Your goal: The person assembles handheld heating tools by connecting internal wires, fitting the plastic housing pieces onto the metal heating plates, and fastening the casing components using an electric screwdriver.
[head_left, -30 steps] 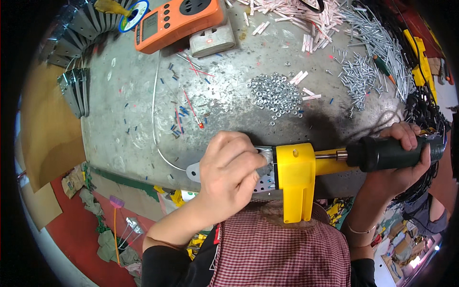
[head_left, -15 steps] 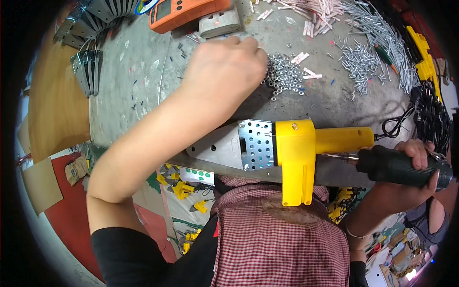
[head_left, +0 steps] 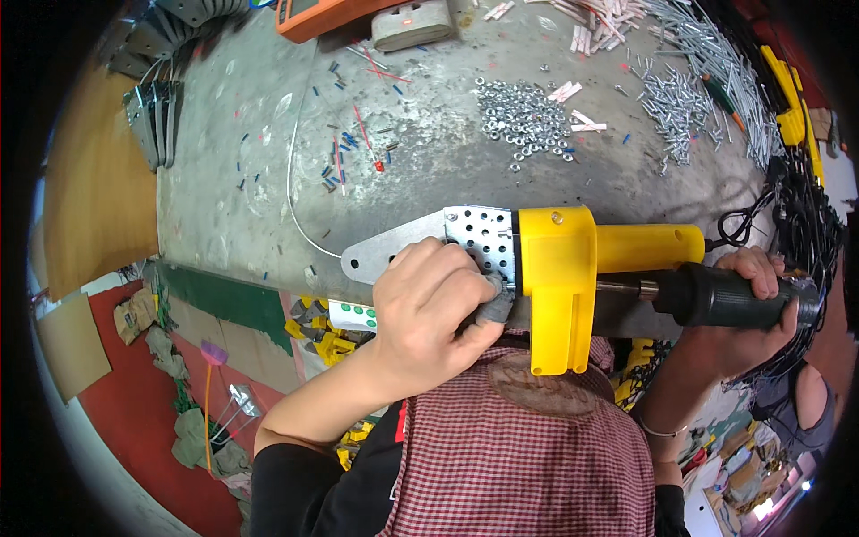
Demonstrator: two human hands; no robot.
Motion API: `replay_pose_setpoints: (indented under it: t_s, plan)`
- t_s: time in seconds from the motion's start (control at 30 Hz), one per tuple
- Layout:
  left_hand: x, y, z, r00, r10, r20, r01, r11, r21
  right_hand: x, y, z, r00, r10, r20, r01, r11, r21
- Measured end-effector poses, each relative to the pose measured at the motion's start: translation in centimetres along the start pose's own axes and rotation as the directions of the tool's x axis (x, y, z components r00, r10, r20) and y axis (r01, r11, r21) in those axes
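Note:
A yellow plastic tool body with a side handle (head_left: pixel 562 259) lies across the bench's near edge. Joined to its left are a shiny perforated metal guard (head_left: pixel 479 228) and a tapered grey metal plate (head_left: pixel 394 243). My left hand (head_left: pixel 434 309) is closed at the near side of the guard, thumb and fingers pressed together; grey wrapping covers a fingertip, and whatever they pinch is hidden. My right hand (head_left: pixel 761 273) grips a black electric screwdriver (head_left: pixel 725 300). Its shaft points left, under the yellow handle, and its tip is hidden behind the yellow body.
Loose nuts (head_left: pixel 523 116) are spread beyond the tool. Screws (head_left: pixel 676 116) and long bolts (head_left: pixel 716 54) lie at the far right, beside a screwdriver with a green handle (head_left: pixel 716 94). An orange meter (head_left: pixel 331 16) and a power socket (head_left: pixel 412 25) stand at the back. Black cables (head_left: pixel 792 206) hang along the right.
My left hand has come back from the nuts to the near side of the guard. The electric screwdriver has shifted slightly left, still in my right hand.

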State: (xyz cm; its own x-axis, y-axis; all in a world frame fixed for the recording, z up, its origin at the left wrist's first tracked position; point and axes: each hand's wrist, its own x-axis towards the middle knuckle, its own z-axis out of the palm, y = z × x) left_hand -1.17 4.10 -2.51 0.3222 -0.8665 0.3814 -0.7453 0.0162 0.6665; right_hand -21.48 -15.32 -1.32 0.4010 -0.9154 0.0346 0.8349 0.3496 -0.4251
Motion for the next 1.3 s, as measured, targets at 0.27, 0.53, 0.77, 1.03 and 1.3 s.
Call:
replay_pose_setpoints:
  t_s: [0.27, 0.53, 0.77, 1.03, 1.3]
  plan:
    - [-0.1, -0.9, 0.2, 0.996, 0.092, 0.008, -0.091, 0.995, -0.035, 0.5, 0.3, 0.4, 0.997, -0.025, -0.069, 0.023, 0.999, -0.025]
    - [0.0, -0.7, 0.3, 0.996, 0.085, -0.004, -0.085, 0.996, -0.016, 0.0, 1.0, 0.9, 0.994, -0.002, -0.109, 0.019, 0.988, 0.153]
    - [-0.4, -0.8, 0.3, 0.993, 0.116, 0.012, -0.117, 0.991, 0.064, 0.0, 1.4, 0.7, 0.998, -0.019, -0.064, 0.029, 0.987, 0.16]
    - [0.9, -0.3, -0.8, 0.995, -0.037, 0.09, 0.039, 0.999, -0.018, 0.1, 0.9, 1.0, 0.999, -0.001, -0.05, 0.005, 0.997, 0.082]
    - [1.8, -1.1, -1.4, 0.98, -0.011, 0.198, 0.05, 0.98, -0.192, 0.2, 1.2, 1.1, 0.999, -0.018, -0.037, 0.022, 0.995, 0.096]
